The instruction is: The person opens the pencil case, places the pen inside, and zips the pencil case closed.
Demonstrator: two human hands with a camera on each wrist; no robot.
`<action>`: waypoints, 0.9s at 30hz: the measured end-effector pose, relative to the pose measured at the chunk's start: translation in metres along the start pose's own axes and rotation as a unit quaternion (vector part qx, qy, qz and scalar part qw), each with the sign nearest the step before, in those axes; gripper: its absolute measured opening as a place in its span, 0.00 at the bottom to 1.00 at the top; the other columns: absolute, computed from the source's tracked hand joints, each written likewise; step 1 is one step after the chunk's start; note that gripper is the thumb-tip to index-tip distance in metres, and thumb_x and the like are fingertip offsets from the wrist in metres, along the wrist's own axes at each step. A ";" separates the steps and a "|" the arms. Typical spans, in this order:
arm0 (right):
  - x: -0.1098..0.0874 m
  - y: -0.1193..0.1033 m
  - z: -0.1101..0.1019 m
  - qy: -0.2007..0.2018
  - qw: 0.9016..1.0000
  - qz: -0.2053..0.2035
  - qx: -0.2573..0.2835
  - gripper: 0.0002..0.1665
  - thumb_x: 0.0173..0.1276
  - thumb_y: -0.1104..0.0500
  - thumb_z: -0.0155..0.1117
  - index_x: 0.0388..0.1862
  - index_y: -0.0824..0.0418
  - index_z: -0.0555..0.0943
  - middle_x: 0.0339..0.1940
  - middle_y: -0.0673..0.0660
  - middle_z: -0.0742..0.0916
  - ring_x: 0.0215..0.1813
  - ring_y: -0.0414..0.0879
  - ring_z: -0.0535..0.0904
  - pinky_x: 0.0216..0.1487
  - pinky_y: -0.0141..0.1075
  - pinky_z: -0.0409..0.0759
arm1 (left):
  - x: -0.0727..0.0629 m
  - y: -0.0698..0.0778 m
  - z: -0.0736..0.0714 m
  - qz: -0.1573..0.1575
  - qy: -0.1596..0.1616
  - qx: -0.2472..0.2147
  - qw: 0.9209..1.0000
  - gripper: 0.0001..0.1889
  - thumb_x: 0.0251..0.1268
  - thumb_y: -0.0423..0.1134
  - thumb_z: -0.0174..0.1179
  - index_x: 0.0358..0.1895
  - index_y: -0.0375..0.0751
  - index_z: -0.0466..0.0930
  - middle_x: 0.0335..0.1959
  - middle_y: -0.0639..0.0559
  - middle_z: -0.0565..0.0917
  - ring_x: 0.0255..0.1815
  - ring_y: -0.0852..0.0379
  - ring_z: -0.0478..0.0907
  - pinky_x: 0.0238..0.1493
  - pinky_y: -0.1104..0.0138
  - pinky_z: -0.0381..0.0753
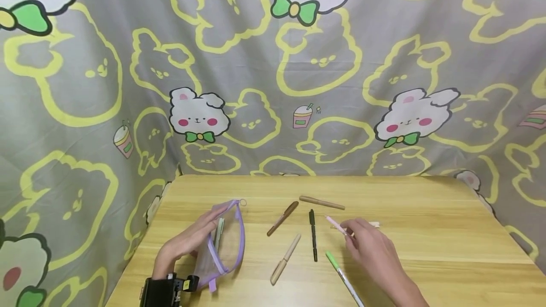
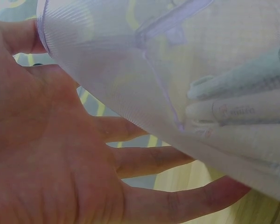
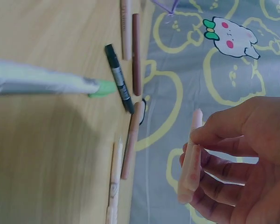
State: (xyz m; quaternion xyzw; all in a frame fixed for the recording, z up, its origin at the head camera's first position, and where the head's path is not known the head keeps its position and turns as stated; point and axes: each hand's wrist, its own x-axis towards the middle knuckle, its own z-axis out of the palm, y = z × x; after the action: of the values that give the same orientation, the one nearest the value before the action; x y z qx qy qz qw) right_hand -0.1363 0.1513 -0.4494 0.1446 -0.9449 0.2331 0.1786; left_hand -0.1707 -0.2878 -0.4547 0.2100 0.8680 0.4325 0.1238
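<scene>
My left hand (image 1: 187,240) holds a see-through mesh pencil case (image 1: 242,238) with purple trim at the left of the table. The case stands with its mouth spread, and several pens (image 2: 238,109) show through its mesh in the left wrist view. In the left wrist view the thumb is at the case's edge, and the other fingers reach behind the mesh. Over on the right, my right hand (image 1: 373,248) pinches a pale pink pen (image 3: 192,163) between thumb and fingers, above the table and pointing up and left in the head view.
Between the hands lie a brown marker (image 1: 282,219), a tan pen (image 1: 322,202), a black marker (image 1: 313,236) and a beige pen (image 1: 285,259). A green-capped pen (image 1: 343,276) lies near the right forearm. One whitish pen (image 1: 374,224) is partly behind the right hand. A patterned curtain (image 1: 264,70) surrounds the table.
</scene>
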 end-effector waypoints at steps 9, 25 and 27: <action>0.010 -0.015 0.003 -0.015 1.000 0.004 0.024 0.18 0.58 0.72 0.72 0.45 0.56 0.87 0.33 0.47 0.83 0.24 0.33 0.73 0.16 0.27 0.68 | 0.003 0.002 0.002 -0.008 -0.005 0.002 1.000 0.27 0.86 0.37 0.32 0.83 0.39 0.50 0.83 0.32 0.48 0.81 0.26 0.38 0.72 0.26 0.35; 0.032 -0.056 0.034 -0.038 0.997 -0.047 0.040 0.15 0.58 0.71 0.74 0.43 0.58 0.87 0.28 0.43 0.79 0.26 0.34 0.69 0.21 0.26 0.69 | -0.001 0.001 0.000 -0.005 0.009 0.005 1.000 0.27 0.87 0.38 0.33 0.83 0.38 0.51 0.82 0.31 0.48 0.81 0.27 0.41 0.73 0.27 0.38; 0.033 -0.059 0.036 -0.035 0.997 -0.049 0.054 0.14 0.58 0.71 0.73 0.42 0.58 0.87 0.27 0.43 0.79 0.26 0.34 0.69 0.21 0.27 0.69 | -0.002 0.003 -0.001 -0.007 0.007 0.006 1.000 0.27 0.87 0.39 0.33 0.83 0.37 0.51 0.82 0.30 0.48 0.81 0.26 0.40 0.72 0.27 0.37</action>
State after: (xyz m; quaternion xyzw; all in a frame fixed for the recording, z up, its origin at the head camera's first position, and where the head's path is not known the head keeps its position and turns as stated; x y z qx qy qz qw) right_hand -0.1551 0.0773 -0.4433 0.2084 -0.9284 0.2697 0.1483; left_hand -0.1681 -0.2878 -0.4519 0.2014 0.8731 0.4277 0.1192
